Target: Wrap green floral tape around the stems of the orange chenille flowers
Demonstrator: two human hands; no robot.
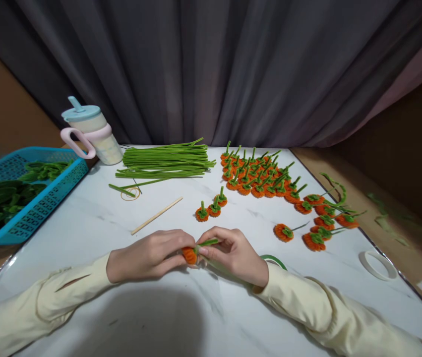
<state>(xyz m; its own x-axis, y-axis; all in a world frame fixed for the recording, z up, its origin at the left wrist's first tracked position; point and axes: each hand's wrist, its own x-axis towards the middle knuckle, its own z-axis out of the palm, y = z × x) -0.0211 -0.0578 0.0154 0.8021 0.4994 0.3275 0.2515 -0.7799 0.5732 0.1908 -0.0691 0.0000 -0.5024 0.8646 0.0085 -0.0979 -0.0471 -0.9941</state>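
Note:
Between the thumb and fingers of my left hand (154,254) sits a small orange pipe-cleaner pumpkin (189,255). Its green stem (209,242) points right, and my right hand (233,250) is closed in a pinch at the base of that stem. Fingers hide part of the join. Just beyond my hands stand three finished-looking orange pumpkins (214,209) with short upright green stems. A thin wooden stick (156,216) lies on the table past my left hand. A green tape roll (274,262) is partly covered by my right wrist.
Green pipe cleaners (164,161) lie bundled at the back. Many more pumpkins (257,176) crowd the back right, with several wire-stemmed ones (314,241) nearer. A blue basket (21,235) of green leaves and a lidded cup (108,148) stand left. A white tape roll (378,265) lies right.

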